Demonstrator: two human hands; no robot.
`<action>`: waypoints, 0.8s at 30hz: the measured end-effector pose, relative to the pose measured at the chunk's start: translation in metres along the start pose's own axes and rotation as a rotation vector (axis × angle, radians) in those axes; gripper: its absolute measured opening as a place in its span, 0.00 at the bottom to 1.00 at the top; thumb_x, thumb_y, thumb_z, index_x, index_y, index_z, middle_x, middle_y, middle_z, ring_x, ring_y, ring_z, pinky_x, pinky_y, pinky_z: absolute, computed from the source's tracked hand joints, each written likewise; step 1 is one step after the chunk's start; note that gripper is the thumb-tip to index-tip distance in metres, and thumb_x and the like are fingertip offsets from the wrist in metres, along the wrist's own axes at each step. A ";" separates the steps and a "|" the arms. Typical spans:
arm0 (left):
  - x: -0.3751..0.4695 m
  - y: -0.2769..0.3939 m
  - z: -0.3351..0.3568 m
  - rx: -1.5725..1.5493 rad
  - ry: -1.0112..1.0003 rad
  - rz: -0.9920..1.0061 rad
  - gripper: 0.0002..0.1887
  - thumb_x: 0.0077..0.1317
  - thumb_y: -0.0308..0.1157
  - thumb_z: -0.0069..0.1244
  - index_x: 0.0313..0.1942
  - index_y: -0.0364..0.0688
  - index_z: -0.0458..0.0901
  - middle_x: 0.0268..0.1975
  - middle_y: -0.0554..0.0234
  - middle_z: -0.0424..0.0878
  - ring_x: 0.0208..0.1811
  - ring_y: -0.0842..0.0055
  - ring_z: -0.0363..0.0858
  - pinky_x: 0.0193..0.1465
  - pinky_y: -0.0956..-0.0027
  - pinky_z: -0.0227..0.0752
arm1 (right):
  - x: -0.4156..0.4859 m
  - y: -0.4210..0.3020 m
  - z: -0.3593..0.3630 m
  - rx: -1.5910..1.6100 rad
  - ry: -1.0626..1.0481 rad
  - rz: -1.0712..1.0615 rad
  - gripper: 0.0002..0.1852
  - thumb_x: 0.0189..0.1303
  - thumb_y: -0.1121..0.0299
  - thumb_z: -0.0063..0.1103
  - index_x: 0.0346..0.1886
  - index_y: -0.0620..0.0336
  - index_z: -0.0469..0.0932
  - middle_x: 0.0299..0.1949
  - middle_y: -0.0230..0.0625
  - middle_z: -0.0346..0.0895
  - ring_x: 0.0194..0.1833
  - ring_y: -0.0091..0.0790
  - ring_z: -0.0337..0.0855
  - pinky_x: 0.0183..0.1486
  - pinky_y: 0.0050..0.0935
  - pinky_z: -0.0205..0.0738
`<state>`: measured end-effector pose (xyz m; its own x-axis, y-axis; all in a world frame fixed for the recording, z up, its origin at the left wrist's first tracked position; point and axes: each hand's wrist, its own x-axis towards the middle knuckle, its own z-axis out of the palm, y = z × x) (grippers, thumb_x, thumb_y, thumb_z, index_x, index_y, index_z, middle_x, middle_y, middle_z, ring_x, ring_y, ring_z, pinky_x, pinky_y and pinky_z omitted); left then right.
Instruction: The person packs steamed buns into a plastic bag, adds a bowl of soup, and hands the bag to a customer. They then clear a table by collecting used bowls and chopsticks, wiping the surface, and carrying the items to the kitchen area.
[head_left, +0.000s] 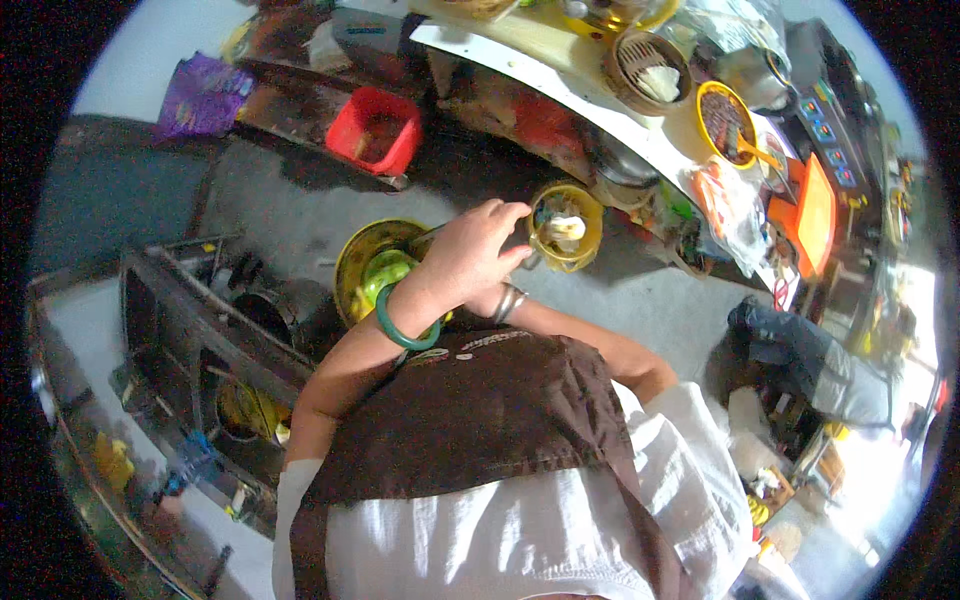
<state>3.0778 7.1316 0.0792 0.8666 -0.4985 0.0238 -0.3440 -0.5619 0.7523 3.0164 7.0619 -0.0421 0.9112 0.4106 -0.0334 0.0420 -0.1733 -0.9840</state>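
My left hand (474, 251), with a green bangle on its wrist, reaches across in front of me. Its thumb and fingers are apart with nothing seen between them, close to the rim of a yellow bin (536, 202) that has white scraps (568, 228) inside. Beneath it my right hand (484, 301) is mostly hidden; silver bracelets circle that wrist. A thin greyish strip (433, 240) shows past the left hand, too blurred to name. Below on the left, a yellowish basin (346, 262) contains green produce (390, 271), partly covered by my left arm.
A red plastic basket (411, 142) stands on a low dark shelf. Along the white-edged counter (525, 79) are a brown bowl (621, 82), a yellow bowl of dark red paste (724, 116) and an orange container (814, 217). A dark metal frame (225, 307) stands on my left.
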 end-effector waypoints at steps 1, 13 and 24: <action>-0.003 0.001 -0.001 -0.038 0.032 -0.034 0.17 0.54 0.27 0.54 0.45 0.39 0.73 0.34 0.59 0.76 0.32 0.73 0.77 0.32 0.73 0.71 | -0.006 0.003 -0.007 -0.026 -0.010 -0.031 0.22 0.61 0.70 0.45 0.59 0.65 0.59 0.57 0.45 0.62 0.59 0.36 0.62 0.61 0.37 0.56; -0.245 -0.105 -0.009 -0.724 0.515 -0.793 0.27 0.60 0.34 0.49 0.58 0.36 0.63 0.52 0.60 0.71 0.52 0.74 0.69 0.58 0.69 0.62 | 0.025 -0.003 0.001 0.278 -0.431 0.329 0.21 0.52 0.77 0.54 0.52 0.67 0.66 0.43 0.38 0.76 0.44 0.31 0.76 0.49 0.30 0.70; -0.356 -0.090 0.034 -1.177 1.341 -0.932 0.28 0.57 0.32 0.48 0.58 0.39 0.61 0.43 0.60 0.76 0.39 0.74 0.77 0.40 0.70 0.72 | 0.075 -0.020 0.154 -0.053 -0.955 0.040 0.25 0.52 0.72 0.59 0.54 0.67 0.64 0.44 0.37 0.74 0.43 0.28 0.76 0.43 0.29 0.73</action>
<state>2.7879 7.3373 -0.0191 0.4650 0.6599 -0.5902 0.1600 0.5930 0.7891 3.0211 7.2343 -0.0519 0.1947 0.9561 -0.2189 0.0581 -0.2340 -0.9705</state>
